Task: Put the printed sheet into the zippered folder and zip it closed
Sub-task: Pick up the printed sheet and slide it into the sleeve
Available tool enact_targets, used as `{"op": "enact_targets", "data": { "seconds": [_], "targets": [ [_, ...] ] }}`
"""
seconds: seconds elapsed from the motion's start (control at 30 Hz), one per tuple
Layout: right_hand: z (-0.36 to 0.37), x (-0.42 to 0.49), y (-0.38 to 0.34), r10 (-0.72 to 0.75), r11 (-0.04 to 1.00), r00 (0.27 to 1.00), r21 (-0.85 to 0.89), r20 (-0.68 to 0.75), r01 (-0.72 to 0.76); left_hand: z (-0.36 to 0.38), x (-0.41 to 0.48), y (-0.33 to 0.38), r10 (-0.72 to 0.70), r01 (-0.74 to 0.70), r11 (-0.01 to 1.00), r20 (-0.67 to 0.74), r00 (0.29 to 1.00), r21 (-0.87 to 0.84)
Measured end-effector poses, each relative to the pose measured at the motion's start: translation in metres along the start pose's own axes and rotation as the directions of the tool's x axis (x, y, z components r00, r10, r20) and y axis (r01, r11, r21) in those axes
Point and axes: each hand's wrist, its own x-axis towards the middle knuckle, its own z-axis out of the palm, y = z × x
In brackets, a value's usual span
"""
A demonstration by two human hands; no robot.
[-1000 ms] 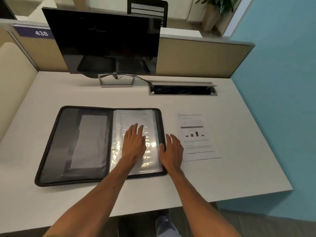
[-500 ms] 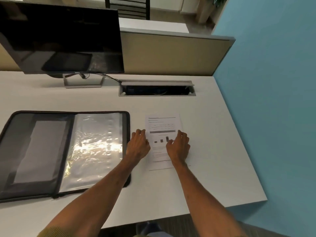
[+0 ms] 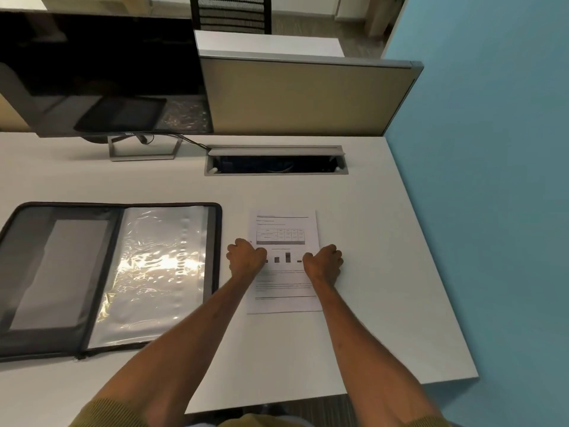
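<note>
The printed sheet (image 3: pixel 283 232), white with a table and a small bar chart, lies flat on the white desk (image 3: pixel 385 272) to the right of the zippered folder (image 3: pixel 219 241). The black folder lies open, with a grey pocket on its left half and a shiny clear sleeve (image 3: pixel 154 266) on its right half. My left hand (image 3: pixel 244 257) is at the sheet's left edge with fingers curled and thumb on the paper. At the sheet's right edge, my right hand (image 3: pixel 323 261) grips the same way. The fingertips are hidden under the hands.
A dark monitor (image 3: pixel 101 72) on a metal stand sits at the back left. An open cable hatch (image 3: pixel 275 163) is set into the desk behind the sheet. A beige divider (image 3: pixel 301 97) closes the back, and a blue wall (image 3: pixel 492 180) runs along the desk's right edge.
Both hands left the folder's clear sleeve and moved right to the sheet. Their fingers went from spread flat to curled at the sheet's two side edges.
</note>
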Motion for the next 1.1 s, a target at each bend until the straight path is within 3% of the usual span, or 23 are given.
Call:
{"op": "enact_targets", "data": {
  "seconds": [0.27, 0.47, 0.6, 0.77, 0.97, 1.1],
  "targets": [
    [0.003, 0.000, 0.008, -0.028, 0.997, 0.994, 0.072, 0.102, 0.021, -0.002, 0.000, -0.009, -0.096, 0.098, 0.991, 0.031, 0.995, -0.096],
    [0.004, -0.005, 0.002, -0.095, 0.934, 0.979, 0.357, 0.181, 0.025, -0.010, -0.009, -0.009, 0.031, -0.011, 0.952, 0.060, 0.998, -0.305],
    [0.003, -0.011, -0.007, -0.158, 0.859, 0.984, 0.503, 0.084, 0.095, -0.021, -0.014, -0.002, 0.252, -0.255, 0.907, -0.053, 0.966, -0.334],
    [-0.011, -0.017, -0.020, -0.220, 0.689, 0.969, 0.685, -0.114, 0.237, -0.033, -0.019, 0.005, 0.490, -0.552, 0.726, -0.256, 0.834, -0.410],
    [-0.016, -0.036, -0.025, -0.246, 0.499, 0.914, 0.767, -0.321, 0.404, -0.039, -0.043, 0.013, 0.532, -0.672, 0.561, -0.411, 0.740, -0.484],
    [-0.005, -0.041, -0.017, -0.229, 0.473, 0.921, 0.791, -0.314, 0.387, -0.035, -0.050, 0.002, 0.518, -0.659, 0.603, -0.407, 0.752, -0.450]
  ]
}}
